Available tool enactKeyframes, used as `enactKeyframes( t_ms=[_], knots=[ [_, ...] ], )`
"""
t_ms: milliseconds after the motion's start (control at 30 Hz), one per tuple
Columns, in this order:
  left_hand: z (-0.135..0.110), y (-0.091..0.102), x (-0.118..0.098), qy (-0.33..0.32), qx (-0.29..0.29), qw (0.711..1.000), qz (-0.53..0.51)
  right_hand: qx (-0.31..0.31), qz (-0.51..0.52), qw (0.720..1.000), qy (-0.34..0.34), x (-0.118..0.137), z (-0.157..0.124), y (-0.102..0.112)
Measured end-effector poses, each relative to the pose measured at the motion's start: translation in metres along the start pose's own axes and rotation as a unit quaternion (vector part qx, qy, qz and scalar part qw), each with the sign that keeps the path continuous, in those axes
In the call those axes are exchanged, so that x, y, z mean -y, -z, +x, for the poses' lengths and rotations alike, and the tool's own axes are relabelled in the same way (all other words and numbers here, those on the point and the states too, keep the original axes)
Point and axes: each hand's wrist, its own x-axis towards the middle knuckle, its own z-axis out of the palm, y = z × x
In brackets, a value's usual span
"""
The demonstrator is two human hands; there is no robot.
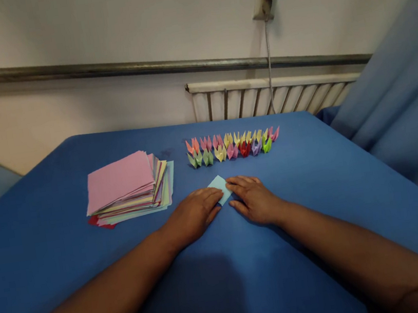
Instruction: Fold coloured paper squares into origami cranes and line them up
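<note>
A small light-blue piece of folded paper [219, 183] lies on the blue table between my hands, one corner pointing away from me. My left hand [195, 212] holds its left side, fingertips over the paper and thumb near its lower corner. From the other side, my right hand [256, 199] has its fingertips on the right edge, with the thumb bent in close to the table. Parts of the paper are hidden under my fingers. Just beyond it stand two rows of folded paper cranes [245, 149] in pink, yellow, green, red and purple.
To the left sits a thick, uneven stack of coloured paper [121, 184], pink on top. The blue table [312, 173] reaches toward a wall with a metal rail [142, 67], a white radiator [280, 81] and a plugged-in cord [269, 65]. A blue curtain [397, 83] hangs at right.
</note>
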Motion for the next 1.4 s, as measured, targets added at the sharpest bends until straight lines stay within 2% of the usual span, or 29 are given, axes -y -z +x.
enactKeyframes(
  t_ms=[233,400,600,833,1167,1400],
  knots=[
    [0.006,0.002,0.001,0.01,-0.027,0.999,0.031,-0.028,0.045,0.998,-0.019,-0.001,0.004,-0.002],
    [0.008,-0.001,0.003,0.023,-0.023,0.999,0.032,-0.049,0.069,0.996,-0.028,-0.003,0.006,-0.004],
    [-0.002,0.01,0.012,-0.009,0.002,1.0,-0.017,-0.055,0.091,0.994,-0.007,0.008,0.002,-0.003],
    [-0.005,0.001,0.013,0.044,-0.038,0.993,-0.1,-0.056,0.1,0.993,0.009,0.013,-0.002,-0.004],
    [-0.002,0.0,0.013,0.107,-0.06,0.988,-0.091,-0.073,0.091,0.993,-0.012,0.006,0.006,-0.006],
    [-0.001,-0.006,0.016,0.126,-0.079,0.986,-0.069,-0.045,0.049,0.998,0.024,0.015,-0.004,0.004]
  ],
)
